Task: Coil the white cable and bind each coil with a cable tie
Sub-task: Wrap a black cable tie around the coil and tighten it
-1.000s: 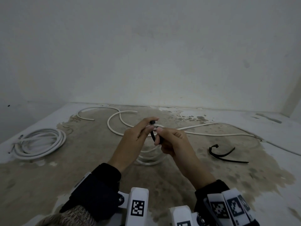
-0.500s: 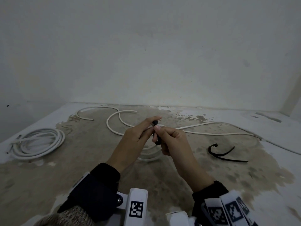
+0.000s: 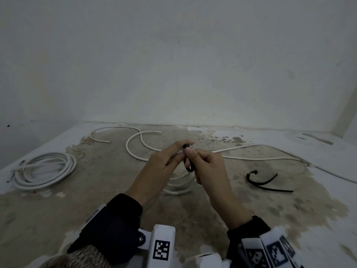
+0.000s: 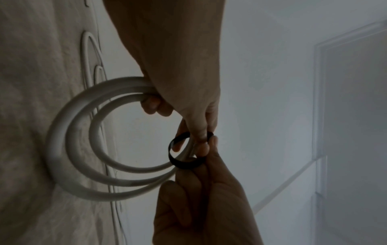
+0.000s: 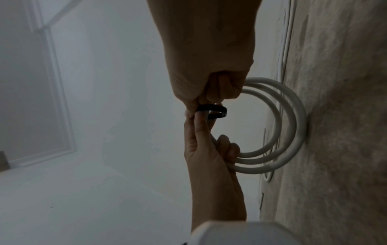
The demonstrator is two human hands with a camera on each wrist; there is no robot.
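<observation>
Black plastic loops round white strands: a tie (image 4: 184,159) circles the coil (image 4: 69,149) where both hands meet above the stained tabletop (image 3: 96,190). The left hand (image 3: 164,163) holds the coil, its lower fingers (image 4: 150,104) curled round the strands while thumb and forefinger pinch the tie near its head. The right hand (image 3: 208,167) pinches the tie from the other side, its other fingers folded in. The step in hand looks like closing the tie on this coil; the loop is slack, so I judge the next move calls for feeding or pulling the tail through the head until it bites, without letting the turns spring apart.

The head view alone shows a finished coil (image 3: 44,171) lying to the left, spare ties (image 3: 262,180) to the right, and loose cable (image 3: 251,151) trailing beyond the hands. The wrist views show what it hides: three turns hanging below the hands, and the tie's open loop (image 5: 213,112) round them. Whether the tail is already in the head, I cannot tell.
</observation>
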